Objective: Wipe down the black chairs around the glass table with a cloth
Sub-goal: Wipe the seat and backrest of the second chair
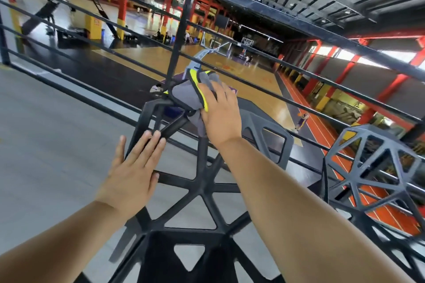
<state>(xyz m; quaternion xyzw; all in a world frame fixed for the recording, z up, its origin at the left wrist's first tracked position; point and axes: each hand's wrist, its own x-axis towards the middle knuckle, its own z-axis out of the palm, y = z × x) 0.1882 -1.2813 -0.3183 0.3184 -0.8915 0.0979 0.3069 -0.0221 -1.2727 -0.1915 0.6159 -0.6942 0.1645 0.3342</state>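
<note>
The black chair (202,187) stands right in front of the person. It is a hard, matte shell made of straight struts that meet at hubs and leave triangular and many-sided openings. In this view its lattice stretches lengthwise away from the person, from the bottom edge up to an angular far corner.

On that far corner lies the cloth (186,94), a soft grey fabric with a bright yellow-green trim. It is bunched and folded over the struts, with a tail hanging down beside the chair. The trim band runs roughly along the chair's length, bending toward the person.

The right hand (222,115) lies palm-down on the near side of the cloth. Its fingers are stretched out and press the fabric against the chair rather than closing round it; the thumb is hidden. The left hand (133,167) rests flat on the chair's left rim, nearer the person than the cloth, with fingers straight and slightly spread. It holds nothing.

To the right of this chair, a little apart, is a second chair (365,127) with the same faceted black lattice. Just beyond the chair's far corner runs a black metal railing (180,37) of horizontal bars and an upright post. To the chair's left is smooth grey floor (46,122). Past the railing, below, spreads a glossy wooden court (253,80).
</note>
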